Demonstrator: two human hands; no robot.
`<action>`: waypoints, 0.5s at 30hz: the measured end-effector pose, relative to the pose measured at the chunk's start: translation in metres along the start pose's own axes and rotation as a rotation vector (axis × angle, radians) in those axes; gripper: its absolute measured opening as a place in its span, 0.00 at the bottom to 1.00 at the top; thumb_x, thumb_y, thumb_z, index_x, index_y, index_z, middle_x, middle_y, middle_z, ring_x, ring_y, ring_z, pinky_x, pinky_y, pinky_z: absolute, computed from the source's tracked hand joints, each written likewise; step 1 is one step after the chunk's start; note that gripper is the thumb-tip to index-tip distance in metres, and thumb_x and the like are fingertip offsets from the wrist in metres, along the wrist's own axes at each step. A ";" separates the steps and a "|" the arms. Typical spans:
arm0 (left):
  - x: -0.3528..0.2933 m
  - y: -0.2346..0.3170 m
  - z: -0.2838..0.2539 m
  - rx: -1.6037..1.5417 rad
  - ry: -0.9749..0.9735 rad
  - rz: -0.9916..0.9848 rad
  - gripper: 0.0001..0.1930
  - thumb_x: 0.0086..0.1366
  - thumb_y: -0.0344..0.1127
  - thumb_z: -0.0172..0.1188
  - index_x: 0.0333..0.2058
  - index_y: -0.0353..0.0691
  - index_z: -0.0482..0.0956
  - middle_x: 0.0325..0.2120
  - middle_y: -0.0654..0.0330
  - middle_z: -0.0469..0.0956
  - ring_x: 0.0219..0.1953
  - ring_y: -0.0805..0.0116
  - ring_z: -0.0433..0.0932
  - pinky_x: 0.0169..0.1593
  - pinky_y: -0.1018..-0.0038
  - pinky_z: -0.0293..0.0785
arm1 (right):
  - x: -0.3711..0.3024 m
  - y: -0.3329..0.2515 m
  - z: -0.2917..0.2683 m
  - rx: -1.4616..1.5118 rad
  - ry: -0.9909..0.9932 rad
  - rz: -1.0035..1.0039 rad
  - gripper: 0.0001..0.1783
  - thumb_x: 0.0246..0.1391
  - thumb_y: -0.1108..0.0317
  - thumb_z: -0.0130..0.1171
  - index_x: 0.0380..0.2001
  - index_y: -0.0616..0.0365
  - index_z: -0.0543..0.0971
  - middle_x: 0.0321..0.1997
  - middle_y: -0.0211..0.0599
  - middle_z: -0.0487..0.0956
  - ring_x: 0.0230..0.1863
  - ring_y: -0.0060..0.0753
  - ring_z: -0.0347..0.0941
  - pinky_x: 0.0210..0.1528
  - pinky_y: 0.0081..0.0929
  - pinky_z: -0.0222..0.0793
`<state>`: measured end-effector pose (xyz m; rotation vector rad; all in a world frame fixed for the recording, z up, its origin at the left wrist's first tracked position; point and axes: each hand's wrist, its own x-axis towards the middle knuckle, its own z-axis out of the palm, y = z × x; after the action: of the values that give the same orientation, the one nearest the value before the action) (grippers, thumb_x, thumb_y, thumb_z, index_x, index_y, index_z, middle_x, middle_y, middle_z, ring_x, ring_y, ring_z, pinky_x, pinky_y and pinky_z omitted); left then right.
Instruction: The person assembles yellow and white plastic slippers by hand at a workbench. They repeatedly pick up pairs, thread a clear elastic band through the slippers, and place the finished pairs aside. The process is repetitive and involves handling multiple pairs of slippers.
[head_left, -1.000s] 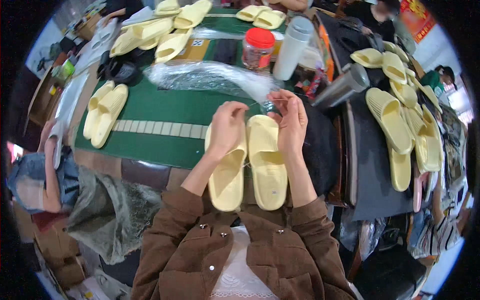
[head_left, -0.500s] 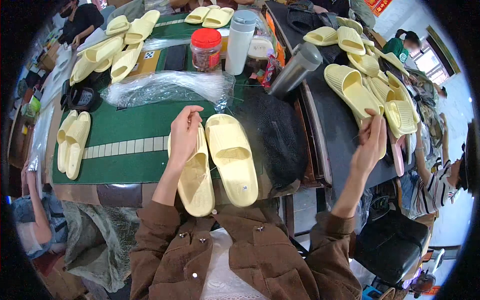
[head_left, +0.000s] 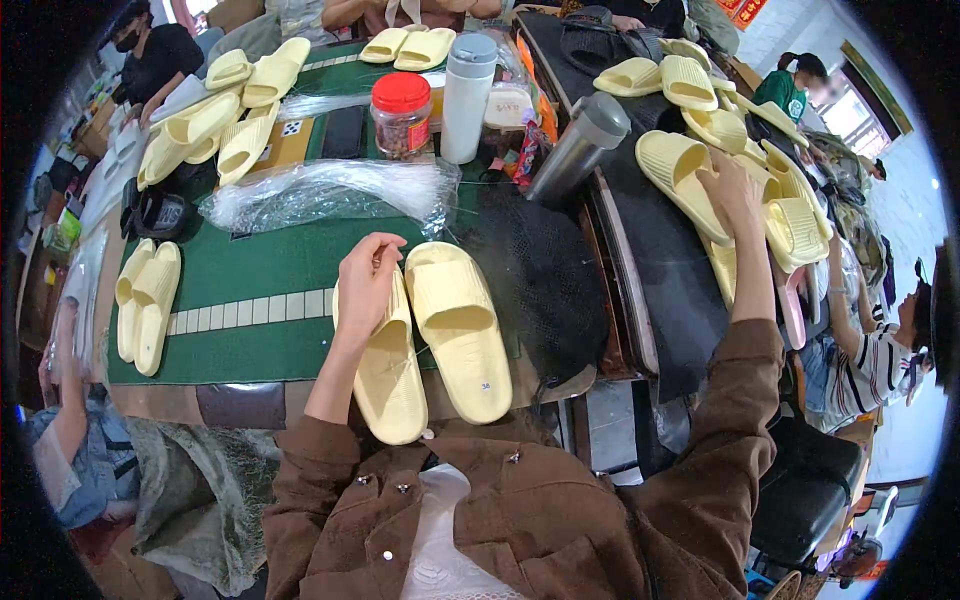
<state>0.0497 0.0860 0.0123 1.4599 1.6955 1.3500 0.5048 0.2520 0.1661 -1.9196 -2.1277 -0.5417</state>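
A pair of pale yellow ribbed slides lies at the table's front edge, toes pointing away. Over the left slide (head_left: 390, 375) is my left hand (head_left: 367, 280), its fingers curled together; whatever they may hold is hidden. A thin clear strand shows near that slide's strap. Beside it, the right slide (head_left: 458, 330) lies untouched, with a small mark on its heel. My right hand (head_left: 735, 192) reaches into the slides heaped on the black table, thumb and fingers apart at the edge of a yellow slide (head_left: 672, 165). Part of that slide is behind the hand.
A bundle of clear plastic strands (head_left: 330, 195) lies on the green mat (head_left: 250, 345). Behind it stand a red-lidded jar (head_left: 402, 115), a white bottle (head_left: 468, 100) and a steel tumbler (head_left: 580, 150). More slides (head_left: 150, 305) lie leftward. Dark mesh (head_left: 550, 280) covers the right corner. Other people sit around.
My right hand has moved farther away, onto the heaped slides. My left hand stays over the left slide of the pair, and the view has shifted slightly.
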 end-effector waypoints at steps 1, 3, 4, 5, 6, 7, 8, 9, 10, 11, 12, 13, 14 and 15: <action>0.000 0.001 0.001 -0.002 -0.004 -0.004 0.07 0.66 0.27 0.53 0.39 0.33 0.79 0.29 0.58 0.79 0.31 0.72 0.77 0.36 0.75 0.73 | 0.008 0.004 0.004 -0.068 -0.033 0.007 0.21 0.57 0.53 0.54 0.51 0.50 0.75 0.41 0.50 0.81 0.45 0.56 0.77 0.48 0.51 0.69; 0.001 0.002 0.001 -0.003 -0.004 -0.014 0.07 0.66 0.27 0.53 0.39 0.33 0.79 0.29 0.58 0.79 0.31 0.73 0.77 0.37 0.75 0.73 | 0.015 0.007 0.005 0.030 -0.100 0.116 0.19 0.58 0.53 0.53 0.47 0.51 0.77 0.41 0.50 0.81 0.44 0.56 0.77 0.47 0.51 0.69; 0.001 0.001 0.000 -0.016 -0.005 -0.011 0.07 0.66 0.27 0.53 0.39 0.33 0.79 0.29 0.57 0.79 0.31 0.72 0.77 0.37 0.75 0.73 | 0.017 0.006 0.005 0.082 -0.133 0.166 0.18 0.59 0.53 0.53 0.45 0.52 0.78 0.41 0.49 0.81 0.44 0.56 0.77 0.47 0.52 0.69; 0.001 -0.003 0.001 -0.028 -0.006 -0.008 0.08 0.66 0.27 0.53 0.39 0.32 0.79 0.30 0.57 0.79 0.31 0.72 0.78 0.37 0.75 0.73 | 0.018 0.004 0.006 0.056 -0.093 0.158 0.17 0.59 0.53 0.52 0.43 0.52 0.78 0.40 0.49 0.81 0.44 0.55 0.77 0.46 0.51 0.69; 0.000 -0.004 0.001 -0.046 -0.006 -0.007 0.08 0.66 0.27 0.53 0.39 0.32 0.79 0.30 0.57 0.79 0.31 0.72 0.78 0.37 0.75 0.73 | 0.016 0.003 0.004 0.027 -0.052 0.148 0.17 0.59 0.53 0.52 0.42 0.52 0.79 0.40 0.48 0.81 0.44 0.55 0.77 0.46 0.51 0.69; 0.001 -0.004 0.001 -0.048 -0.008 0.003 0.08 0.66 0.27 0.53 0.39 0.32 0.79 0.30 0.57 0.79 0.31 0.72 0.78 0.38 0.75 0.73 | 0.014 0.002 0.002 -0.003 -0.011 0.138 0.17 0.60 0.53 0.51 0.41 0.52 0.80 0.40 0.48 0.81 0.44 0.55 0.77 0.45 0.51 0.69; 0.001 -0.004 0.001 -0.052 -0.011 0.012 0.08 0.66 0.27 0.53 0.39 0.32 0.79 0.30 0.57 0.80 0.31 0.72 0.78 0.38 0.75 0.73 | 0.013 0.003 -0.003 0.000 0.053 0.128 0.17 0.60 0.53 0.51 0.41 0.51 0.80 0.40 0.48 0.81 0.44 0.55 0.77 0.46 0.50 0.70; 0.001 -0.003 0.003 -0.057 -0.018 0.018 0.08 0.66 0.27 0.53 0.39 0.32 0.79 0.30 0.57 0.80 0.31 0.72 0.78 0.38 0.75 0.73 | 0.007 0.006 -0.014 0.000 0.112 0.121 0.16 0.60 0.53 0.51 0.41 0.50 0.80 0.41 0.48 0.81 0.44 0.55 0.77 0.46 0.49 0.70; -0.001 -0.002 0.000 -0.040 -0.012 0.021 0.08 0.66 0.27 0.53 0.39 0.32 0.79 0.31 0.57 0.80 0.31 0.72 0.78 0.38 0.75 0.73 | 0.003 0.007 -0.022 0.015 0.173 0.110 0.16 0.60 0.53 0.50 0.41 0.49 0.81 0.41 0.48 0.81 0.44 0.55 0.77 0.46 0.48 0.70; -0.002 0.000 -0.002 -0.023 -0.008 0.024 0.08 0.66 0.27 0.53 0.39 0.32 0.79 0.31 0.56 0.80 0.31 0.72 0.78 0.38 0.75 0.74 | -0.002 0.013 -0.027 0.082 0.264 0.084 0.16 0.60 0.55 0.50 0.43 0.50 0.81 0.41 0.51 0.81 0.45 0.55 0.77 0.47 0.44 0.71; -0.001 0.001 -0.002 -0.022 -0.012 0.031 0.08 0.66 0.27 0.53 0.39 0.31 0.79 0.31 0.56 0.80 0.31 0.71 0.78 0.38 0.75 0.74 | -0.002 0.033 -0.030 0.149 0.276 0.069 0.17 0.59 0.57 0.49 0.43 0.51 0.81 0.40 0.51 0.81 0.44 0.55 0.78 0.46 0.43 0.71; -0.001 0.001 0.001 -0.031 -0.015 0.036 0.08 0.66 0.27 0.53 0.39 0.31 0.79 0.31 0.56 0.80 0.31 0.71 0.78 0.38 0.74 0.74 | -0.002 0.060 -0.032 0.215 0.286 0.059 0.17 0.58 0.58 0.49 0.44 0.52 0.80 0.40 0.51 0.81 0.43 0.55 0.78 0.45 0.42 0.71; 0.002 0.001 0.007 -0.055 -0.032 0.046 0.08 0.66 0.27 0.53 0.39 0.31 0.79 0.31 0.56 0.80 0.31 0.71 0.79 0.38 0.74 0.74 | -0.007 0.081 -0.042 0.262 0.299 0.057 0.17 0.58 0.60 0.48 0.45 0.53 0.80 0.39 0.52 0.81 0.42 0.54 0.78 0.45 0.41 0.71; 0.000 0.000 0.004 -0.046 -0.018 0.045 0.08 0.66 0.27 0.53 0.39 0.31 0.79 0.31 0.56 0.80 0.31 0.71 0.79 0.37 0.74 0.74 | -0.009 0.079 -0.046 0.291 0.240 0.107 0.18 0.56 0.62 0.48 0.45 0.56 0.79 0.38 0.51 0.82 0.41 0.51 0.79 0.44 0.39 0.71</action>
<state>0.0530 0.0878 0.0110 1.4878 1.6191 1.3866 0.5804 0.2303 0.2140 -1.7027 -1.8289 -0.3931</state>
